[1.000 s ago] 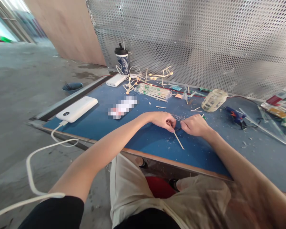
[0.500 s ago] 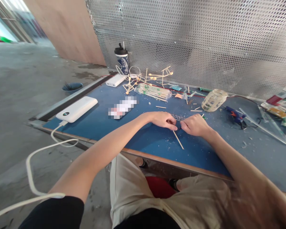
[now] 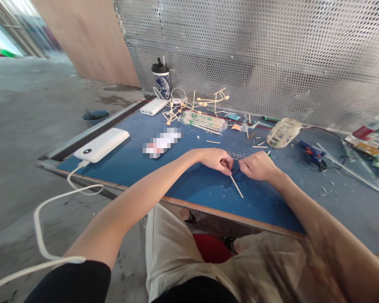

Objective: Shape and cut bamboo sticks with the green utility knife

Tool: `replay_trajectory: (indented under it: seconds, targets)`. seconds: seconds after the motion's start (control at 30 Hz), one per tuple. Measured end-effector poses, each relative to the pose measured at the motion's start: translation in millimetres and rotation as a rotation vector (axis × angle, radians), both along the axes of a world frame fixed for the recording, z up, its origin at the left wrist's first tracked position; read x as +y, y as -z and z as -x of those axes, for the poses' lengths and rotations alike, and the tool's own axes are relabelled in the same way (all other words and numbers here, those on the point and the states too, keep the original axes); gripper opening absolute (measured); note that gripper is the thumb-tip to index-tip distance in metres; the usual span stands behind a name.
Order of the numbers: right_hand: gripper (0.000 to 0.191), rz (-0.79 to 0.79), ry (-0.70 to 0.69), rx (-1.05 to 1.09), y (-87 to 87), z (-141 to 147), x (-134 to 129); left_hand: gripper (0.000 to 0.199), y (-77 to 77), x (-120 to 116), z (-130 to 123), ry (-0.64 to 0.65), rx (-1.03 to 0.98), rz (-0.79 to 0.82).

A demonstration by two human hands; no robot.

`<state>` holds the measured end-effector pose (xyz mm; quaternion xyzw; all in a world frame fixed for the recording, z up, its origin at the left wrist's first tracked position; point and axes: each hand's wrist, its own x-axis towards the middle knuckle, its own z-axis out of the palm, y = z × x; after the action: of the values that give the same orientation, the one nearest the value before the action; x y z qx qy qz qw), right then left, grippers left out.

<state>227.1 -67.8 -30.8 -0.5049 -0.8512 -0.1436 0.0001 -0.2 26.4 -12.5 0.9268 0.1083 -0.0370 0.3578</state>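
Observation:
Pinched in my left hand is a thin wooden stick, its free end slanting down toward the front edge of the blue table. My right hand is closed just to the right, its knuckles up. A small dark piece shows between the two hands, but the fingers cover most of it and I cannot make out what it is. Pale shavings and crumbs lie on the tabletop around both hands. Short cut sticks rest behind them.
A bag of sticks and joined stick pieces lie at the back, near a lidded cup. White power banks sit at left. A roll of tape and a blue glue gun are at right, before a perforated metal panel.
My left thumb has shifted slightly, and a little more of the stick and the dark piece between my hands shows. Otherwise the hands have hardly moved.

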Motion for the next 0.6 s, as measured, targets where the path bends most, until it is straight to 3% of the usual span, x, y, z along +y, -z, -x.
replay_trajectory:
  seconds: [0.6]
  targets:
    - [0.056,0.010,0.004,0.004,-1.1,1.2,-0.2,0.032,0.7,0.2,0.1,-0.007,-0.001,-0.001]
